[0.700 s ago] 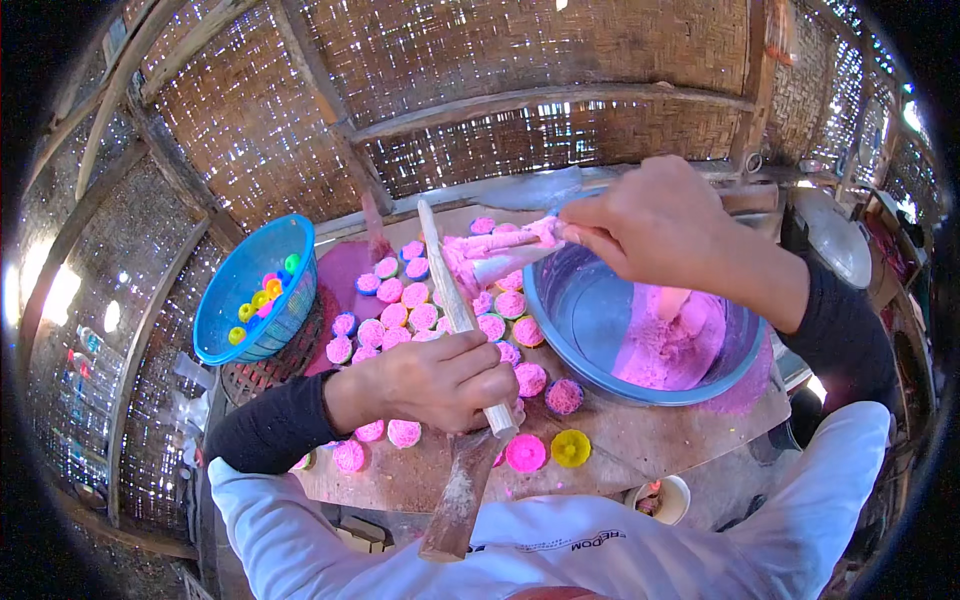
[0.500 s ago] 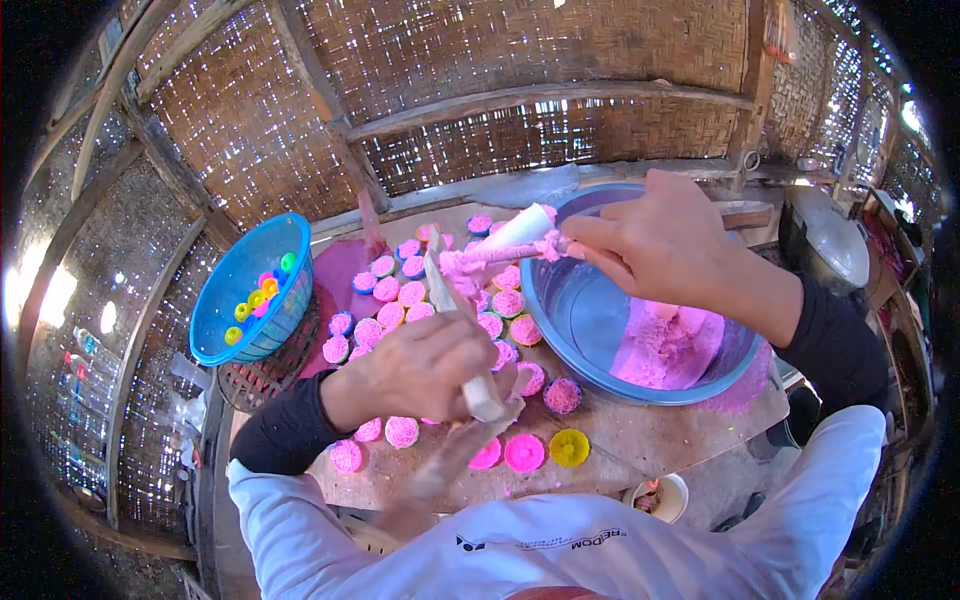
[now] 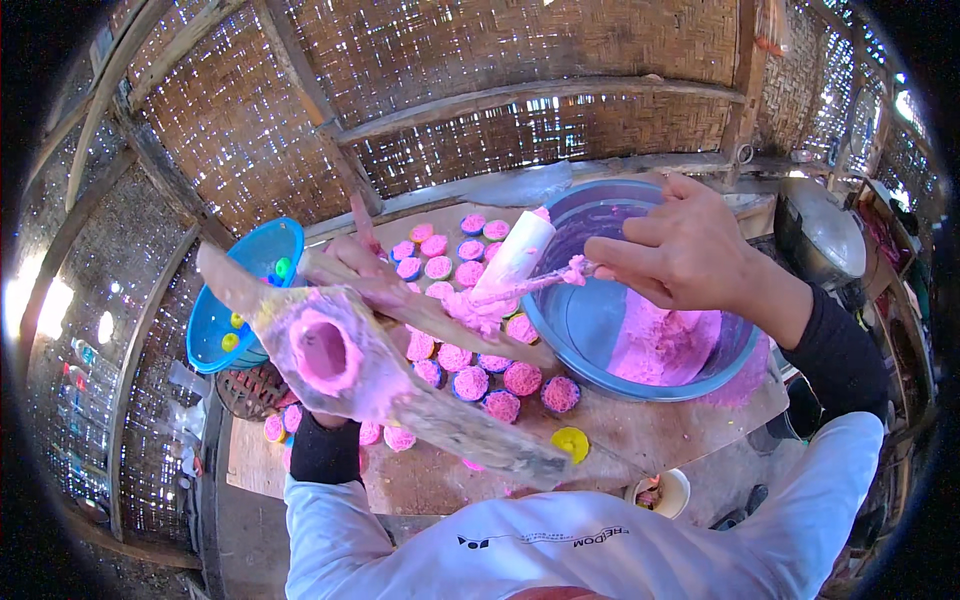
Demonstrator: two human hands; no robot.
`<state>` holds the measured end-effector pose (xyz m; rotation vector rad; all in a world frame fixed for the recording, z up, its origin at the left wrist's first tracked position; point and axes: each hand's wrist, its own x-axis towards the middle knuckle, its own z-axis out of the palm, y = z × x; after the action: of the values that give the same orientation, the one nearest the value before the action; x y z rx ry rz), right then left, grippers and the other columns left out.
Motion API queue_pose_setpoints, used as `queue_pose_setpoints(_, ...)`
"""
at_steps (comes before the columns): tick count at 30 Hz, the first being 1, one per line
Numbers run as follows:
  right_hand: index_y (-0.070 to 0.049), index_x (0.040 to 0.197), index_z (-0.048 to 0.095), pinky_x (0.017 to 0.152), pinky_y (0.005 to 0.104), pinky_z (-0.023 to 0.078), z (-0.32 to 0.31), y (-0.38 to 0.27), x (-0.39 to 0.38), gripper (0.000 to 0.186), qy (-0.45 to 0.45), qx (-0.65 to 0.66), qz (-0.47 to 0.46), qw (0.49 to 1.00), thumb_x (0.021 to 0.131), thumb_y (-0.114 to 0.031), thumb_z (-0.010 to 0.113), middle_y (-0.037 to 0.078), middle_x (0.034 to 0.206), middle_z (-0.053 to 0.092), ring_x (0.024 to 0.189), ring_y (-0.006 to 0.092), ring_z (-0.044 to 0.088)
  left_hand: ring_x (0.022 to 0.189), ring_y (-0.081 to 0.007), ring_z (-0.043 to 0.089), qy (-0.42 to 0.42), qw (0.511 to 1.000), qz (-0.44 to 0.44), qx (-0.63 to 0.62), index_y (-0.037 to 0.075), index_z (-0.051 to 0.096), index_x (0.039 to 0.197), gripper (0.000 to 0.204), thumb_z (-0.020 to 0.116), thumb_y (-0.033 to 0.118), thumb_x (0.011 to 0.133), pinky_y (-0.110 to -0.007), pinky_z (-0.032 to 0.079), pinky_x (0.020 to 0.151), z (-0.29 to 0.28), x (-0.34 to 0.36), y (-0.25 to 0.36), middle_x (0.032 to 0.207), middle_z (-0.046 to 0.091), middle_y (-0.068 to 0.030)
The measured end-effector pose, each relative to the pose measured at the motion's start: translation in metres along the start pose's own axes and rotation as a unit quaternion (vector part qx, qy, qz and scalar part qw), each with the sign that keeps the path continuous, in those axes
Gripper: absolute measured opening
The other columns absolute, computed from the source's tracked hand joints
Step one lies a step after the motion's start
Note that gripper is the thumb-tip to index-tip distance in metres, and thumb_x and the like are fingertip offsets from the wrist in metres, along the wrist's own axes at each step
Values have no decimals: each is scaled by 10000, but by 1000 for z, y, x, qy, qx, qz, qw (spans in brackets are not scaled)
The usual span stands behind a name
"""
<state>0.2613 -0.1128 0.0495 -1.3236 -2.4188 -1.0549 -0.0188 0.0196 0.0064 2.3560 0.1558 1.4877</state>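
My left hand, mostly hidden, grips a wooden two-bar tool, tilted so its round hole, ringed with pink paste, shows. My right hand pinches a thin stick caked with pink dough, its far end over the cups. A white cylinder with a pink-smeared end leans beside the blue basin. Inside the basin lies a mound of pink dough. Several small moulds filled with pink strands cover the board beneath the tool.
An unfilled yellow mould lies near the board's front edge. At left, a blue basket with coloured moulds rests on a brown crate. A white pail stands below the front edge. A lidded pot is at far right.
The wooden tool has swung up and left with my left hand, turning its hole into view. My right hand has shifted slightly right and down with the stick. The white cylinder stands more upright.
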Motion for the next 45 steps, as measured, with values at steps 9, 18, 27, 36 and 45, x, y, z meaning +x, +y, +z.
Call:
queue_pose_setpoints(9, -214, 879, 619, 508, 288, 284, 2, 8, -11, 167, 111, 13, -48, 993, 738, -301, 641, -61, 539, 427, 461, 105, 440, 821, -205, 466, 92, 853, -70, -509, 86, 569, 1008, 380, 649, 102, 637, -345, 407, 785, 3, 2, -21, 894, 462, -76)
queue_pose_setpoints(18, -218, 915, 641, 496, 252, 279, 16, 20, -12, 268, 189, -16, -120, 975, 657, -275, 685, -85, 603, 465, 485, 70, 408, 837, -172, 456, 98, 636, -168, -747, 139, 573, 1137, 483, 576, 160, 654, -323, 412, 812, 28, -11, -39, 891, 452, -49)
queue_pose_setpoints(27, -257, 985, 622, 498, 238, 279, 34, 32, -15, 308, 207, -41, -164, 964, 680, -257, 668, -97, 617, 419, 504, 49, 389, 826, -135, 461, 145, 463, -255, -836, 138, 600, 1083, 378, 588, 214, 712, -275, 405, 759, 69, -19, -25, 870, 452, -32)
queue_pose_setpoints(36, -200, 991, 624, 538, 290, 372, 42, 40, -69, 238, 64, -2, 51, 997, 755, -225, 622, -38, 656, 508, 568, 144, 509, 932, -176, 504, 195, 573, -245, -757, 112, 567, 1096, 361, 592, 230, 756, -356, 426, 851, 35, -37, -78, 956, 520, -88)
queue_pose_setpoints(45, 5, 945, 595, 485, 236, 364, -2, -10, -80, 202, 25, 464, 340, 818, 892, -163, 497, -8, 616, 493, 547, 53, 438, 761, -184, 572, 292, 929, -111, -198, 23, 471, 1041, 387, 594, 286, 786, -336, 507, 659, -9, -11, -45, 848, 561, -81)
